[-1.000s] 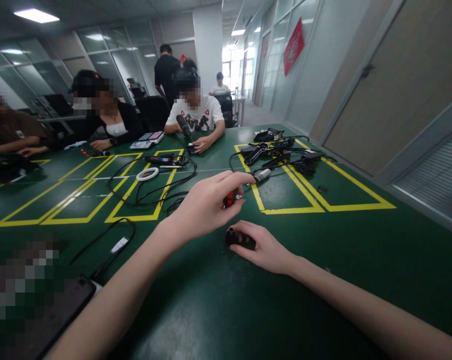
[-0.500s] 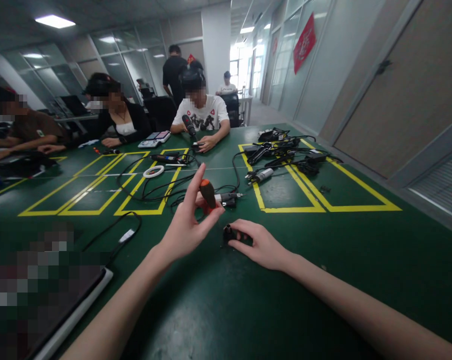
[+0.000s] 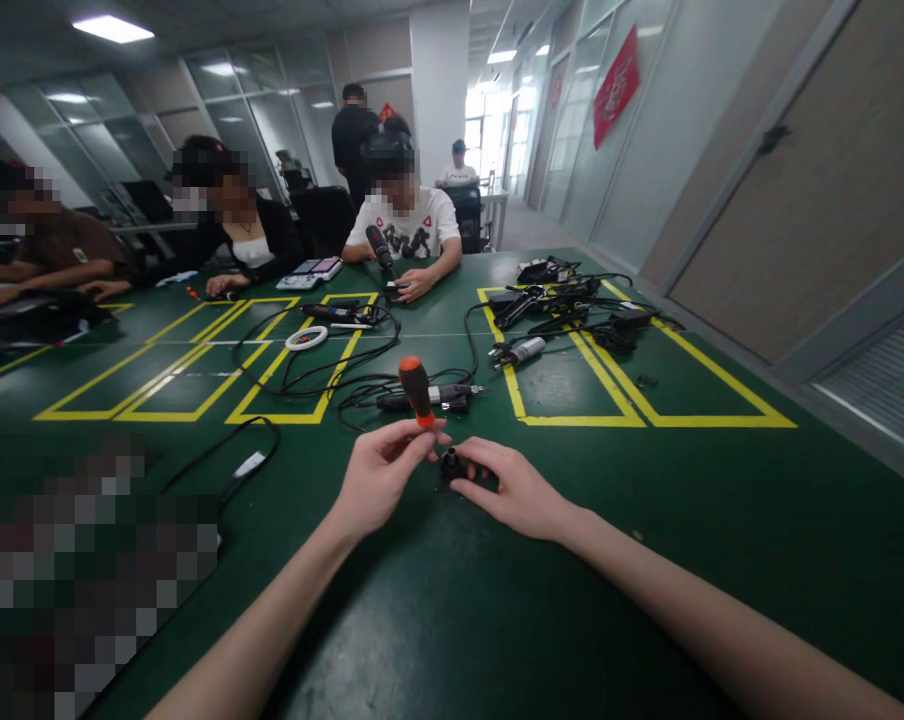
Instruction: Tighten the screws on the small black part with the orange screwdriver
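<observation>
At frame centre, a screwdriver (image 3: 416, 388) is pinched nearly upright by the left hand (image 3: 377, 476), a black part (image 3: 451, 466) by the curled right hand (image 3: 518, 490); open surface (image 3: 467, 620) is seen at lower centre, its edge upper right.

L fingers (image 3: 413, 454) now lower on screwdriver (image 3: 416, 388), closer to blk part (image 3: 451, 466).
</observation>
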Demonstrator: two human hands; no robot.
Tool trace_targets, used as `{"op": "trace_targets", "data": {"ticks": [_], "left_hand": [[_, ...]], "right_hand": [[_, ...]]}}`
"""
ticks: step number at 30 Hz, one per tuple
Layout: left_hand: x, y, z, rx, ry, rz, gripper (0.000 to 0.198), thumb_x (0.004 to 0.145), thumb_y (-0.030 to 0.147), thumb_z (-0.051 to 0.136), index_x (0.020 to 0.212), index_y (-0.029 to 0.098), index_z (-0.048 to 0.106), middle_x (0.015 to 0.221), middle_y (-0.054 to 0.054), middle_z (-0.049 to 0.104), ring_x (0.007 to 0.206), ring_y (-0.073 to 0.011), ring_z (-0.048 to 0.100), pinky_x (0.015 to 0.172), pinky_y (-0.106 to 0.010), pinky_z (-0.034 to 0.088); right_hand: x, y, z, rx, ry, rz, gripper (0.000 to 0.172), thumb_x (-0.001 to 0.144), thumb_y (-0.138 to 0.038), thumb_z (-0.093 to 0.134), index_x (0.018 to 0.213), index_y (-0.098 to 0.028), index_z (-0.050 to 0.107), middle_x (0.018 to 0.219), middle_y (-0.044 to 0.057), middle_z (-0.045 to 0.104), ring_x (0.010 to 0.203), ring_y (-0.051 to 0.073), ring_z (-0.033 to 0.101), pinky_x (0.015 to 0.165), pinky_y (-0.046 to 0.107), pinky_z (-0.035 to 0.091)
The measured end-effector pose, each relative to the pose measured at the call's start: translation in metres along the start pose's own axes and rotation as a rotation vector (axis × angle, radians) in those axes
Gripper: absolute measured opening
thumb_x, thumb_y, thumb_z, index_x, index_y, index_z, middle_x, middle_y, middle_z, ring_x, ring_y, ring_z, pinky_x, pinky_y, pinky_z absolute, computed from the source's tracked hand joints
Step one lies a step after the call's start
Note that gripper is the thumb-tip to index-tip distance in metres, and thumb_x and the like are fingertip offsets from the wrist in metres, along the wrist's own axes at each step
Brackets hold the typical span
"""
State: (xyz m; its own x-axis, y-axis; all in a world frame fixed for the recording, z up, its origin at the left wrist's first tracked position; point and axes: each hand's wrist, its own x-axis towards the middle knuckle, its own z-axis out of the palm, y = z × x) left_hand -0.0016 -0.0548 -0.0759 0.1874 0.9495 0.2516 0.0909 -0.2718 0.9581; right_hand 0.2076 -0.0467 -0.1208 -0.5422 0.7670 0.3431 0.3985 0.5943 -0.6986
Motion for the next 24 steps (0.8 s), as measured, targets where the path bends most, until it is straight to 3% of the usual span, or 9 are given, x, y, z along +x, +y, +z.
{"op": "trace_targets", "data": {"ticks": [7, 13, 16, 19, 24], "left_hand": [[-0.002, -0.001, 0.003, -0.059, 0.040, 0.001, 0.030, 0.088, 0.041, 0.075, 0.102, 0.015, 0.079, 0.091, -0.009, 0.081, 0.073, -0.0157, 0.069, 0.078, -0.031, 0.061], [0.001, -0.004, 0.008, -0.116, 0.152, -0.035, 0.024, 0.075, 0.034, 0.086, 0.081, 0.014, 0.076, 0.081, -0.005, 0.078, 0.063, -0.0120, 0.066, 0.066, -0.024, 0.058], [0.003, -0.005, 0.011, -0.160, 0.137, -0.056, 0.025, 0.073, 0.033, 0.087, 0.081, 0.014, 0.073, 0.070, -0.002, 0.074, 0.058, -0.0119, 0.065, 0.062, -0.023, 0.057], [0.007, -0.004, 0.011, -0.178, 0.108, -0.053, 0.029, 0.074, 0.035, 0.087, 0.083, 0.014, 0.071, 0.071, -0.003, 0.075, 0.056, -0.0120, 0.066, 0.061, -0.024, 0.057], [0.012, 0.005, 0.004, -0.137, -0.060, -0.002, 0.033, 0.086, 0.044, 0.077, 0.089, 0.012, 0.074, 0.080, -0.007, 0.077, 0.060, -0.0118, 0.066, 0.062, -0.024, 0.056]], "right_hand": [[-0.001, -0.001, -0.001, 0.009, -0.021, 0.015, 0.012, 0.096, -0.023, 0.064, 0.107, -0.019, 0.064, 0.096, 0.005, 0.065, 0.082, 0.019, 0.061, 0.073, 0.032, 0.049], [-0.002, 0.002, 0.000, 0.033, -0.007, 0.005, 0.015, 0.096, -0.022, 0.065, 0.110, -0.019, 0.064, 0.098, 0.005, 0.065, 0.082, 0.018, 0.060, 0.075, 0.032, 0.049], [-0.002, 0.003, 0.000, 0.025, -0.013, 0.007, 0.014, 0.096, -0.022, 0.064, 0.109, -0.019, 0.063, 0.097, 0.004, 0.065, 0.081, 0.018, 0.060, 0.074, 0.032, 0.049], [-0.001, 0.003, 0.000, 0.014, -0.013, -0.004, 0.013, 0.096, -0.021, 0.064, 0.108, -0.019, 0.064, 0.095, 0.004, 0.064, 0.081, 0.018, 0.060, 0.073, 0.031, 0.048], [-0.001, 0.001, -0.001, 0.007, -0.013, 0.002, 0.013, 0.096, -0.022, 0.065, 0.108, -0.019, 0.064, 0.095, 0.004, 0.065, 0.081, 0.018, 0.060, 0.071, 0.030, 0.048]]}}
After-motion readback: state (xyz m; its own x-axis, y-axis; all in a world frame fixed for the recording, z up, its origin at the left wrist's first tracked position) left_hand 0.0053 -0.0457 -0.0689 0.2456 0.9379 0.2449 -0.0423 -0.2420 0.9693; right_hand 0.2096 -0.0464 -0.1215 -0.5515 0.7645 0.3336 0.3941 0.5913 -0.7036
